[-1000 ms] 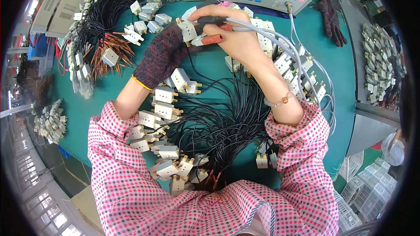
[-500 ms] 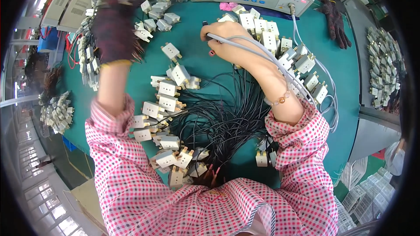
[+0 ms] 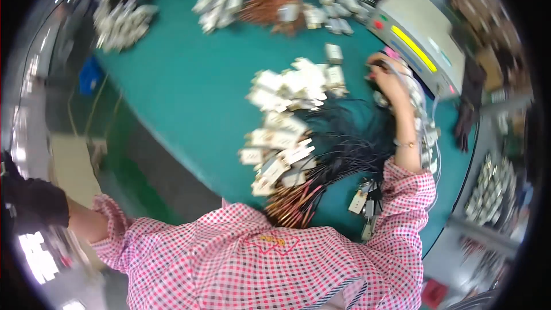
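White plugs [image 3: 287,83] lie heaped mid-way across the green table [image 3: 172,80], their black cords [image 3: 350,138] spreading rightward. Beside them, the right hand [image 3: 388,79] curls around grey leads [image 3: 396,70] (blurred, though some red shows), near a pale instrument [image 3: 422,31]. The dark-gloved left hand [image 3: 34,204] hangs beyond the table's edge; its grip I cannot tell. The step looks like a reach aside; handling a plug next calls for that hand over the heap.

Pink/wht chk shirt [image 3: 229,258] — dk glove [image 3: 49,202], L hand [image 3: 35,202] — bracelet [image 3: 407,144], R wrist [image 3: 405,129].
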Motion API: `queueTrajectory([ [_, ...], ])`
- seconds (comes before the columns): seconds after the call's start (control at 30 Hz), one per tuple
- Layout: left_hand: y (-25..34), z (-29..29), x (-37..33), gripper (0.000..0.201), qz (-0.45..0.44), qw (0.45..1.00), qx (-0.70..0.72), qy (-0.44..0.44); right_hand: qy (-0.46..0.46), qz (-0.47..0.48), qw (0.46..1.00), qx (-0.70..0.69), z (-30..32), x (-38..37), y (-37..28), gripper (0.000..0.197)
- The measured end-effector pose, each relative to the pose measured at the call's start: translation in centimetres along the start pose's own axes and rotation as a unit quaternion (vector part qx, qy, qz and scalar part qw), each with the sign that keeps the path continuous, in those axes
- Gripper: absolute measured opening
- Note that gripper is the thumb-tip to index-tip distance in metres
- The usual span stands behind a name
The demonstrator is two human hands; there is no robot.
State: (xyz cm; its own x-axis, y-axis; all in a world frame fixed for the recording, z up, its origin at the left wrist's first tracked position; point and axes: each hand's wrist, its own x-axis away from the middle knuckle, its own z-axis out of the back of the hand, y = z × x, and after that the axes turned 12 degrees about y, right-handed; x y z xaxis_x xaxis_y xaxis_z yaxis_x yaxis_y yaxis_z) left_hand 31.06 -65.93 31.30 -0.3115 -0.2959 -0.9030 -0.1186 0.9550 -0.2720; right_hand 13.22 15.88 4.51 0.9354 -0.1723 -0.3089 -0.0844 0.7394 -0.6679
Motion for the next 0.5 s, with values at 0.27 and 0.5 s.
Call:
queueTrajectory([
  [0.27,21.7,22.2,20.0,0.022,0.464,0.877,-0.107,-0.060,0.140,-0.042,0.960,-0.241,6.3,-1.5,4.8,0.031],
  [0.5,31.7,20.1,37.2,0.024,0.773,0.634,-0.025,0.014,0.153,-0.078,0.945,-0.279,15.5,1.9,5.0,0.038],
])
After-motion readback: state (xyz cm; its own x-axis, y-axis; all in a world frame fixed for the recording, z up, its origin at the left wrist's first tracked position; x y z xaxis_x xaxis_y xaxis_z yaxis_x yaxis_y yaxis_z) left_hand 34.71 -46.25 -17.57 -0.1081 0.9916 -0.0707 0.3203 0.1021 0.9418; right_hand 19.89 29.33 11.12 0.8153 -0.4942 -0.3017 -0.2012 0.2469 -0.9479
